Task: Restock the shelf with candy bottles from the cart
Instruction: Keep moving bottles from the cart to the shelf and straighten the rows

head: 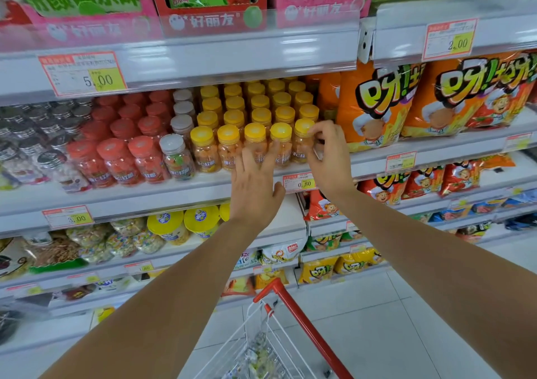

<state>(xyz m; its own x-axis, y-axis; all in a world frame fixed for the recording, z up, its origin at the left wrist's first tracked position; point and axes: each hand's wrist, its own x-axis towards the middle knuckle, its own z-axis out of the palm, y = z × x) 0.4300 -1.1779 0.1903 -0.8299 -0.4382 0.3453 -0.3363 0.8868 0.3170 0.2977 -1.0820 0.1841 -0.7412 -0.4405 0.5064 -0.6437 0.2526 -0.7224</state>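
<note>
- Where your right hand (328, 151) meets the front row, its grip is curled round the last candy bottle (299, 149). The bottle is clear plastic with a flat yellow cap, orange sweets inside and white characters low on its label.
- That bottle stands upright at the right end of the row on the middle shelf (145, 197), just beside the orange snack bags (374, 108).
- Your left hand (255, 181) keeps a wide grip: fingers straight and spread, fingertips touching the fronts of the neighbouring yellow-capped bottles (229, 146).
- Left of that block stand grey-capped bottles (177, 154), then red-capped bottles (116, 157).
- Below your arms is the cart (302, 329), with a red handle and a wire basket; its contents are too blurred to tell.
</note>
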